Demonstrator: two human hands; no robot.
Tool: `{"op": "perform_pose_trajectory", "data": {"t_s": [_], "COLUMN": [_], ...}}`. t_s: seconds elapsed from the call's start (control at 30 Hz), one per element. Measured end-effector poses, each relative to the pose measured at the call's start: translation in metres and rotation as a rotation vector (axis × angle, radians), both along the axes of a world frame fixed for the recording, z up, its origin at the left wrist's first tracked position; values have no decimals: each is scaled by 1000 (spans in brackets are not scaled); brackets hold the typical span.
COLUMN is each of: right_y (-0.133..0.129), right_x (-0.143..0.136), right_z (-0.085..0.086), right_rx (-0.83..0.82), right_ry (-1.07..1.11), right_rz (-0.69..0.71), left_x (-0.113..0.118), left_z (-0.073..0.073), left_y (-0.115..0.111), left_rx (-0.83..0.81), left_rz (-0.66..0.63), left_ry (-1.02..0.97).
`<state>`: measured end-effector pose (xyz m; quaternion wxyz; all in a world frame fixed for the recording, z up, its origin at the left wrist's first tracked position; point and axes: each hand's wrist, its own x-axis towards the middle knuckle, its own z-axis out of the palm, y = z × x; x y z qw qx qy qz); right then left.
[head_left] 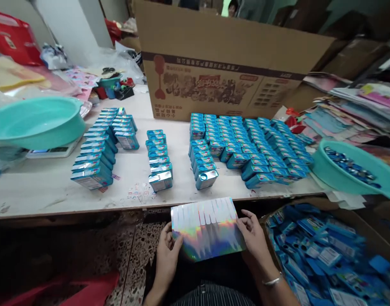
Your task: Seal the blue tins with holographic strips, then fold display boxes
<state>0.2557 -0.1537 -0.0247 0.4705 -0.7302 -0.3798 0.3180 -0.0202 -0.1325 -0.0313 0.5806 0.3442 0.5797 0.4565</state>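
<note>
A shiny holographic sheet (207, 229) with pale elongated strips across it is held above my lap, just in front of the table edge. My left hand (168, 250) grips its left edge between thumb and fingers. At the sheet's right edge, my right hand (250, 233) pinches it, with some fingers extended. Beyond it on the white table (182, 191) stand rows of small blue boxes: a short row (160, 180) in the middle, longer rows at left (92, 177) and a large block at right (260, 179).
A large cardboard carton (214, 63) stands behind the boxes. Turquoise basins sit at the left (38, 123) and right (386, 170), the right one holding small shiny pieces. Below right, an open carton holds many blue boxes (328, 257). A person's head (232, 7) shows at the top.
</note>
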Motion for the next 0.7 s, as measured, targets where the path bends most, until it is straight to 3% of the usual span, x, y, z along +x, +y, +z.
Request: {"op": "perform_pose_trajectory", "data": {"t_s": [0.1, 0.23, 0.37, 0.5, 0.7], "right_y": [0, 1, -2, -4, -19], "right_x": [-3, 4, 8, 5, 6], "right_z": [21, 54, 85, 107, 137], "right_rx": [104, 118, 27, -80, 109], "right_ry": [28, 280, 410, 279, -213], "right_rz": [-18, 46, 250, 447, 400], "left_x": [-9, -24, -31, -34, -43], "left_z": [17, 45, 69, 91, 121], "left_y": [3, 12, 18, 21, 10], "left_rx": [76, 40, 120, 203, 434], "left_rz": [-58, -205, -230, -191, -184], "left_ry": [-3, -75, -77, 42, 253]}}
